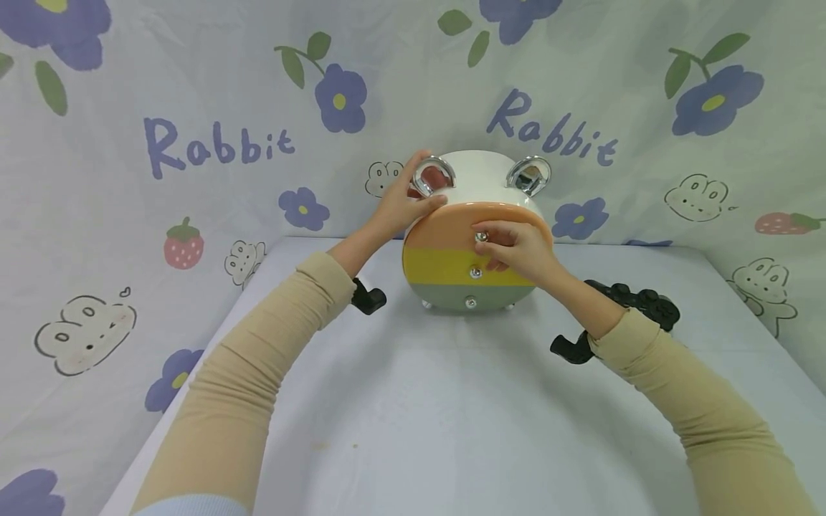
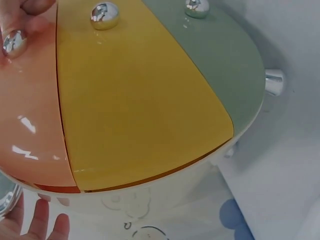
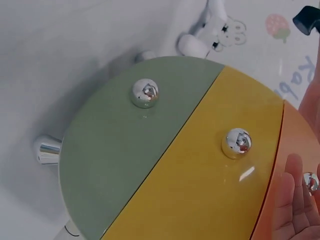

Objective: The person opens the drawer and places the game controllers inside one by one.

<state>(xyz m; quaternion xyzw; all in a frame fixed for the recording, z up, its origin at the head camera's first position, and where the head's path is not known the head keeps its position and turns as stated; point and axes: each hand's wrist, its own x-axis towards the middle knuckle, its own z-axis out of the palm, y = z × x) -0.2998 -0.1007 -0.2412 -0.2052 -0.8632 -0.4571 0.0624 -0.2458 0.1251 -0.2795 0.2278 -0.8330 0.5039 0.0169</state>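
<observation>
A rounded white drawer box (image 1: 480, 168) with chrome ears stands on the table, its front split into an orange drawer (image 1: 439, 229), a yellow drawer (image 2: 135, 100) and a green drawer (image 3: 125, 135), each with a round chrome knob. My right hand (image 1: 519, 251) pinches the orange drawer's knob (image 1: 481, 236) between thumb and fingertips. The orange drawer's lower edge shows a thin reddish gap in the left wrist view. My left hand (image 1: 403, 204) holds the box's upper left side, thumb along the front rim and fingers behind the left ear (image 1: 434, 176).
White cloth printed with flowers and rabbits hangs behind the table (image 1: 413, 430). Black devices sit by the left wrist (image 1: 369, 297) and under the right wrist (image 1: 571, 350). A black knobbed object (image 1: 652, 308) is beside the right forearm. Short chrome feet (image 3: 48, 150) support the box.
</observation>
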